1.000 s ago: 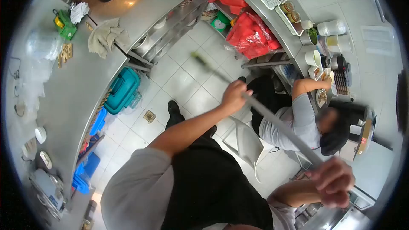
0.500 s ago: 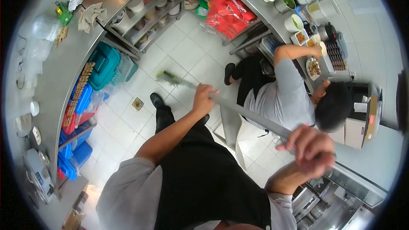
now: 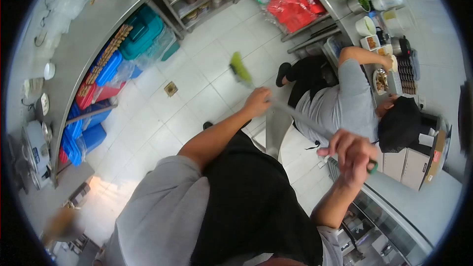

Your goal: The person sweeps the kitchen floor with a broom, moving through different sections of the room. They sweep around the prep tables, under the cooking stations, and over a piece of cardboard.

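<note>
With both hands I grip a broom (image 3: 303,119) by its long grey handle, which runs slantwise in front of my body. Its green bristle head (image 3: 240,68) is over the white tiled floor. My left hand (image 3: 257,102) is wrapped round the handle a short way behind the bristles. Higher up, close to the handle's green end, my right hand (image 3: 352,153) is closed round it. A co-worker (image 3: 330,96) in a grey shirt and black cap bends at the counter on the right, beyond the handle, one hand among food containers.
A floor drain (image 3: 171,88) lies left of the broom. Teal and blue bins (image 3: 143,32) sit under the left steel counter (image 3: 93,32). Red plastic bags (image 3: 294,5) lie on a low shelf at the back. Close by the co-worker stands a pale stool-like object (image 3: 278,130).
The broom head has swept rightward across the floor, and both hands have moved with the handle. My body and the view have shifted. The co-worker stays bent at the counter.
</note>
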`<act>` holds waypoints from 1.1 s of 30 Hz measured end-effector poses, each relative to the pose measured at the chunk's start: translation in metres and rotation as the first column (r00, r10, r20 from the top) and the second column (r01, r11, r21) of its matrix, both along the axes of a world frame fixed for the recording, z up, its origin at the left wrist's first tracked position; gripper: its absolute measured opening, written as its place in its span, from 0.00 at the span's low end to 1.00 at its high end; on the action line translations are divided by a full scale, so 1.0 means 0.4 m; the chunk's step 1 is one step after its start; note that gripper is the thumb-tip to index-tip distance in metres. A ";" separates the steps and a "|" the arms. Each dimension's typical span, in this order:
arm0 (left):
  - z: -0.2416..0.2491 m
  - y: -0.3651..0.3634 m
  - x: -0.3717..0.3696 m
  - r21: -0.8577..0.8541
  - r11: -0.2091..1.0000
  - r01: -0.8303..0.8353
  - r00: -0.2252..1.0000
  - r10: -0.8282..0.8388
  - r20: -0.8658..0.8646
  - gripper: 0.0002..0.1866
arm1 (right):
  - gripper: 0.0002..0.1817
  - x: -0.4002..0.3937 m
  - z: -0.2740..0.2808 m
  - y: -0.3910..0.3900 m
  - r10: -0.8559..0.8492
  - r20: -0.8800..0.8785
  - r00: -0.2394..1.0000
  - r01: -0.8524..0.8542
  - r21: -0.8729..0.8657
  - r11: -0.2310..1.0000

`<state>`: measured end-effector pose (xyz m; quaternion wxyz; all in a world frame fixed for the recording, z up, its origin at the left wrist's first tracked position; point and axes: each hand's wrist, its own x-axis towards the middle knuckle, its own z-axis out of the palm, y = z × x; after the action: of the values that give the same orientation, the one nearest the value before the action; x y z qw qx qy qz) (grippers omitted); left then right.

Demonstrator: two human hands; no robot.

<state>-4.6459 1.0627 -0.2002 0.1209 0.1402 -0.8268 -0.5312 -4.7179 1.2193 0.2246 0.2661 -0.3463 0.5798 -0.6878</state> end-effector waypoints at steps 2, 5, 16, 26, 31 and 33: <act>0.047 0.004 0.208 -0.032 0.990 -0.137 0.990 0.138 0.025 0.19 | 0.32 0.059 -0.033 0.005 0.041 0.157 0.987 -0.038 -0.018 0.999; 0.054 -0.039 0.459 -0.058 0.974 -0.219 0.940 0.227 0.253 0.21 | 0.33 0.129 -0.098 -0.021 0.111 0.304 0.946 -0.120 0.013 0.993; 0.358 -0.013 0.162 -0.043 0.998 0.037 0.991 -0.042 -0.125 0.11 | 0.31 0.089 0.261 0.107 0.217 -0.172 0.961 -0.234 -0.081 0.969; -0.058 -0.435 0.296 -0.203 0.837 -0.509 0.846 0.529 0.060 0.12 | 0.29 0.124 -0.117 -0.434 0.372 -0.009 0.928 -0.372 -0.077 0.925; -0.040 -0.465 0.677 -0.295 0.771 -0.565 0.677 0.637 0.368 0.04 | 0.29 0.175 -0.234 -0.528 0.492 0.304 0.816 -0.496 -0.070 0.865; -0.030 -0.463 0.694 -0.313 0.740 -0.595 0.657 0.673 0.340 0.08 | 0.31 0.155 -0.220 -0.548 0.555 0.257 0.791 -0.547 -0.111 0.830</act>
<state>-4.3682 0.8774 -0.2122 0.1247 0.5232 -0.7733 -0.3358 -4.6558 1.0002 0.1367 0.5284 -0.4038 0.3998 -0.6308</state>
